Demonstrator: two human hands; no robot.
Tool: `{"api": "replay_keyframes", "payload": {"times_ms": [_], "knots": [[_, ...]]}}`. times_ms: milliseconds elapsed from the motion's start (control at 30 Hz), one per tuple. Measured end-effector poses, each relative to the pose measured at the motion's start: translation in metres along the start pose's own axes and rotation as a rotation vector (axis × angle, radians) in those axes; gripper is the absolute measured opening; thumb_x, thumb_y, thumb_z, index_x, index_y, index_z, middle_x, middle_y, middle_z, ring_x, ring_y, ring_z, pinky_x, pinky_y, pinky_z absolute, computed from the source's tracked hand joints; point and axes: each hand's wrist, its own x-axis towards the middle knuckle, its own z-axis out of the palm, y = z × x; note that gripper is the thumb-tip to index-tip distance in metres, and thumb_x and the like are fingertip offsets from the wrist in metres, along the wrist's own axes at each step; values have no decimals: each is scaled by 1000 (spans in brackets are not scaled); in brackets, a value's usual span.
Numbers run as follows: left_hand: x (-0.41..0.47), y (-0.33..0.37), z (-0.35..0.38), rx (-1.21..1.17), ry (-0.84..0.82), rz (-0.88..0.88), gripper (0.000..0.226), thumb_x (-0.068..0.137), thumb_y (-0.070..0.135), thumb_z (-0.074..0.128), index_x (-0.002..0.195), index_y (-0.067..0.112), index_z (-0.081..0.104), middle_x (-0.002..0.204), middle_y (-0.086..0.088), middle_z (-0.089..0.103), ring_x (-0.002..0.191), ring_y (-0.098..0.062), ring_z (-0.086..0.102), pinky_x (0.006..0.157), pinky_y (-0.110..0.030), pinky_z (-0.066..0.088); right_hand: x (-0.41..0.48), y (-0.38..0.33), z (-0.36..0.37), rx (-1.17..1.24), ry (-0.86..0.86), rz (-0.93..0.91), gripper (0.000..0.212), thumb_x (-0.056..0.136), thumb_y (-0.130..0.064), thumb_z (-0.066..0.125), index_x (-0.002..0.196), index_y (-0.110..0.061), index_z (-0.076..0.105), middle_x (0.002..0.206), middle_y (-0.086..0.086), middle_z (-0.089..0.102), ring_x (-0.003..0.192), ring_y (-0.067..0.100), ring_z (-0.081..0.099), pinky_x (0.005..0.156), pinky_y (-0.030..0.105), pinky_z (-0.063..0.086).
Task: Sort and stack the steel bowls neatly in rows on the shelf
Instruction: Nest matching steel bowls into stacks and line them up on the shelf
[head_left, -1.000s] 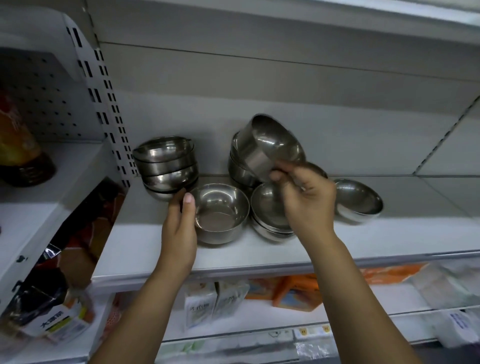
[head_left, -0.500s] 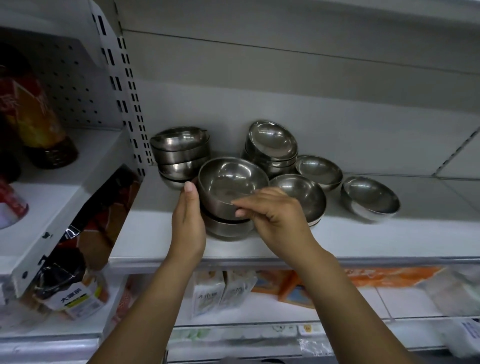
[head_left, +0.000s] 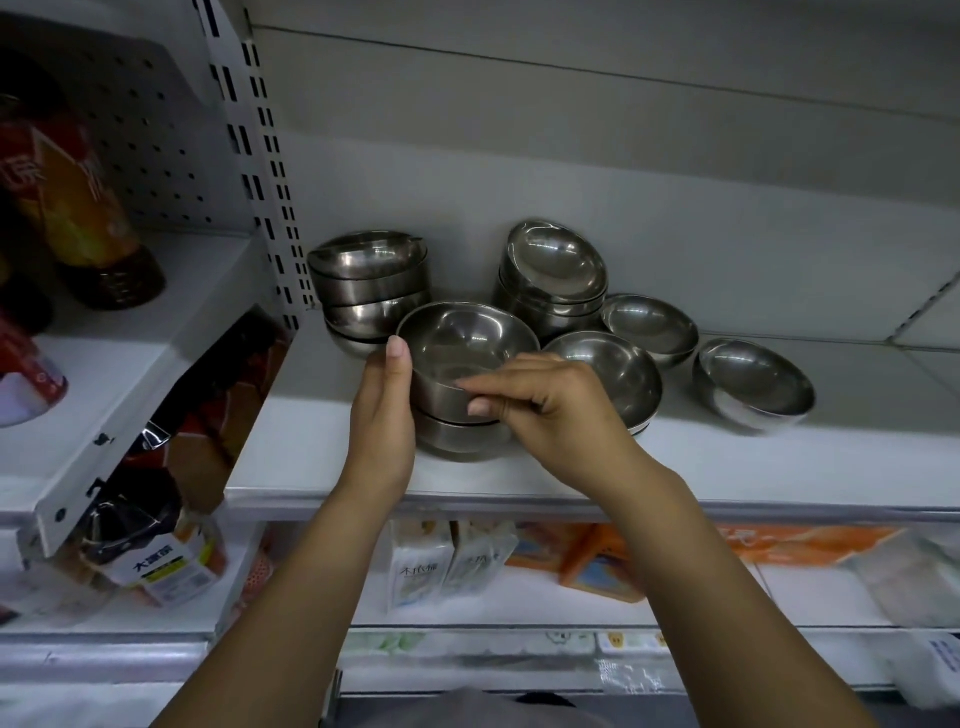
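Note:
Several steel bowls stand on the white shelf. At the front, a two-bowl stack has its top bowl nested in a lower bowl. My left hand lies flat with straight fingers against the stack's left side. My right hand pinches the top bowl's near rim, fingers over the edge and thumb outside. Behind are a left stack and a tilted stack. Single bowls sit to the right: one, another and a third.
A slotted upright bounds the shelf on the left, with bottles on the neighbouring shelf. Packaged goods lie on the shelf below. The shelf runs on bare past the rightmost bowl.
One second ago my right hand held a bowl tilted in the air near the back stack. It has since brought it down into the front bowl. My left hand stayed against that bowl.

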Motion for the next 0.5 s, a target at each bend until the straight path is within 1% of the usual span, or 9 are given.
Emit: {"api": "replay_keyframes", "payload": {"times_ms": [67, 133, 233, 267, 300, 333, 400, 433, 500], "knots": [[0, 0, 0, 3, 2, -1, 55, 87, 67, 39, 132, 39, 52, 128, 23, 62, 114, 15, 57, 99, -15, 44, 1, -1, -1, 6, -28, 10, 22, 83, -15, 76, 105, -14, 80, 84, -2, 76, 81, 2, 62, 85, 29, 50], [-1, 1, 1, 3, -8, -3, 53, 87, 68, 38, 132, 42, 51, 130, 24, 60, 115, 17, 56, 97, -13, 42, 1, -2, -2, 12, -41, 31, 24, 83, -17, 77, 106, -14, 80, 84, -6, 76, 82, 2, 64, 85, 28, 49], [0, 1, 0, -3, -17, -10, 60, 87, 69, 39, 137, 39, 51, 135, 21, 60, 122, 10, 55, 99, -16, 41, 1, -3, -2, 41, -26, 107, 28, 80, -15, 80, 108, -14, 79, 81, -31, 63, 84, -14, 58, 85, 16, 42], [-1, 1, 1, -3, -19, -13, 61, 87, 70, 39, 138, 39, 51, 134, 21, 60, 122, 10, 54, 98, -15, 41, 0, -4, -1, 57, -18, 132, 30, 79, -15, 81, 110, -14, 78, 81, -32, 61, 85, -16, 57, 84, 12, 41], [0, 1, 0, -2, -20, -15, 62, 87, 69, 39, 139, 38, 50, 134, 21, 60, 120, 11, 54, 96, -13, 41, -1, -6, -1, 78, -8, 153, 34, 79, -16, 82, 113, -14, 77, 85, -27, 65, 87, -13, 58, 85, 13, 42], [0, 1, 0, 0, -19, -16, 64, 88, 70, 39, 142, 37, 50, 135, 21, 59, 120, 12, 54, 95, -12, 40, -3, -9, 0, 94, 15, 167, 38, 80, -19, 82, 116, -15, 75, 94, -19, 70, 93, -7, 60, 87, 17, 45], [0, 0, 0, 3, -7, -22, 68, 91, 73, 41, 147, 34, 47, 142, 18, 55, 124, 10, 50, 100, -14, 38, -8, -14, -1, 80, 110, 213, 42, 83, -28, 80, 123, -18, 72, 117, -8, 69, 114, 4, 58, 100, 21, 44], [1, -1, -1, 2, 0, -25, 69, 92, 74, 42, 149, 34, 46, 145, 16, 54, 129, 5, 49, 105, -18, 38, -11, -16, -2, 65, 169, 272, 43, 86, -34, 77, 126, -20, 70, 126, -9, 65, 123, 7, 54, 104, 19, 40], [2, -2, -1, -1, 2, -28, 71, 91, 73, 41, 150, 34, 45, 148, 14, 53, 133, 0, 48, 110, -24, 37, -14, -19, -1, 65, 234, 422, 45, 92, -42, 67, 133, -24, 63, 134, -14, 57, 131, 7, 47, 108, 17, 35]]}}
